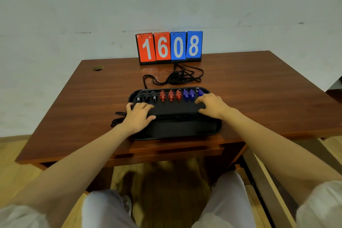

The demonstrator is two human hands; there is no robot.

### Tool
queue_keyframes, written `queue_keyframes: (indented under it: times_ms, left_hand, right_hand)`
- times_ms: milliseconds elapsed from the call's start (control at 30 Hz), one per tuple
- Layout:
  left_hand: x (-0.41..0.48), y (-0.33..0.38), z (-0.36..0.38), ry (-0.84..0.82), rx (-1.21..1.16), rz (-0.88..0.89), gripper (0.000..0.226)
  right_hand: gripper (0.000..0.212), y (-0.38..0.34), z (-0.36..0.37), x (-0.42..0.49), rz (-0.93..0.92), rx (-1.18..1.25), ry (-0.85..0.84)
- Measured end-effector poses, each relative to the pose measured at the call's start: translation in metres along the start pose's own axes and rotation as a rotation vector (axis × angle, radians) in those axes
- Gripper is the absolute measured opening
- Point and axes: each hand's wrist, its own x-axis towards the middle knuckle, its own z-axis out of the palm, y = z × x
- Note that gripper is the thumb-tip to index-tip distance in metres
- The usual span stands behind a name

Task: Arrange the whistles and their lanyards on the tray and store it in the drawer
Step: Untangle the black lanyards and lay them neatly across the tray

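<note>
Both hands lie on the black tray (177,129). My left grip (139,114) rests on its left part with fingers spread and loose, holding nothing. My right grip (211,104) is likewise unclenched, its arched fingertips touching down just beside the last of the blue whistles (189,94). I judge they sit there to steady the tray and nudge the row straight.

The whistles stand in one line along the far rim, sorted by colour: black whistles (146,96), red whistles (170,95), then blue. That leaves the near half of the tray bare, which I take to be room meant for the cords. Most lanyards (177,77) lie tangled on the desk (259,89), between the tray and the score flip-board (169,47), not yet on the tray. Another loose cord (117,119) lies off the tray's left end, beside my left wrist.

The tray's near rim sits close to the desk's front edge, with the drawer (175,151) front right below it. Wide desk on both sides gives room to slide or lift.
</note>
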Motion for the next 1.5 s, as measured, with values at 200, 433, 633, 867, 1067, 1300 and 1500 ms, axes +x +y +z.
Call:
queue_keyframes:
  times_ms: [200, 433, 633, 867, 1067, 1300, 1500]
  left_hand:
    - [0.063, 0.013, -0.032, 0.106, -0.01, -0.02, 0.042]
    - [0.147, -0.011, -0.047, 0.054, 0.077, -0.126, 0.032]
    - [0.193, -0.049, -0.026, -0.063, 0.05, -0.172, 0.047]
    - [0.217, -0.074, 0.005, -0.04, -0.064, -0.02, 0.053]
    - [0.227, -0.071, 0.012, 0.043, -0.034, 0.032, 0.024]
    - [0.217, -0.055, -0.006, 0.073, 0.009, -0.034, 0.014]
    - [0.2, -0.041, -0.048, 0.288, -0.158, -0.094, 0.015]
  right_hand:
    - [0.039, -0.03, -0.034, 0.058, -0.074, 0.066, 0.1]
    - [0.038, -0.055, -0.041, 0.148, -0.109, 0.131, 0.091]
    - [0.035, -0.079, -0.009, 0.213, -0.136, 0.136, -0.058]
    - [0.03, -0.082, 0.029, 0.244, -0.165, 0.128, -0.01]
    - [0.021, -0.073, 0.032, 0.25, -0.088, 0.069, 0.034]
    - [0.033, -0.06, 0.009, 0.236, -0.098, -0.198, -0.001]
    - [0.028, -0.049, -0.034, 0.218, -0.135, -0.292, 0.143]
